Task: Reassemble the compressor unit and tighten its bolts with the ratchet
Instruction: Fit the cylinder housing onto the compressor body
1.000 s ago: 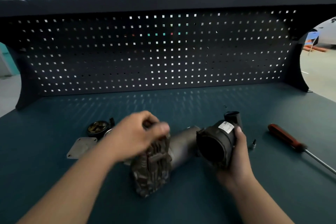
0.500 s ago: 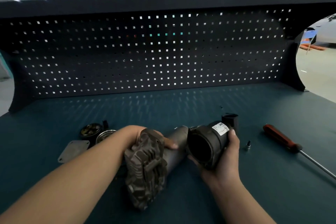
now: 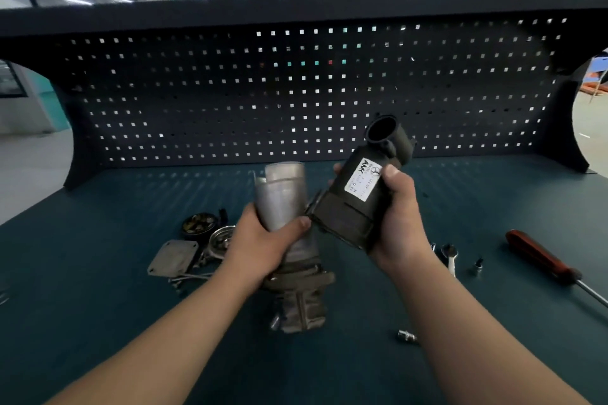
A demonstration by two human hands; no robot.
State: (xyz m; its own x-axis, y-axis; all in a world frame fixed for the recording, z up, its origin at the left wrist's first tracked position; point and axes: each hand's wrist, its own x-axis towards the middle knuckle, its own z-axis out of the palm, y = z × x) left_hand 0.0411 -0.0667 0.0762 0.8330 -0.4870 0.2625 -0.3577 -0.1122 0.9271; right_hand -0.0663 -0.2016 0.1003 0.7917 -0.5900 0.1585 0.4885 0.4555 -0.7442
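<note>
My left hand (image 3: 263, 246) grips the grey metal compressor body (image 3: 283, 197) around its silver cylinder, holding it upright with the finned cast end (image 3: 301, 309) pointing down toward me. In my right hand (image 3: 394, 223) is the black motor housing (image 3: 358, 194) with a white label, tilted, its wide open end beside the cylinder and its round port up at the back. The two parts sit side by side, close together, above the bench. The ratchet (image 3: 539, 260) with its red handle lies on the bench to the right.
On the blue bench (image 3: 98, 306), left of my hands, lie a flat metal cover plate (image 3: 172, 258), two round parts (image 3: 199, 223) and some loose bolts (image 3: 187, 278). A small wrench (image 3: 450, 256), a socket (image 3: 477, 265) and a fitting (image 3: 406, 335) rest on the right. A black pegboard (image 3: 296, 92) backs the bench.
Both hands lifted their parts off the bench. The compressor body swung from lying flat to upright, and the black housing tilted so its open end faces down and left.
</note>
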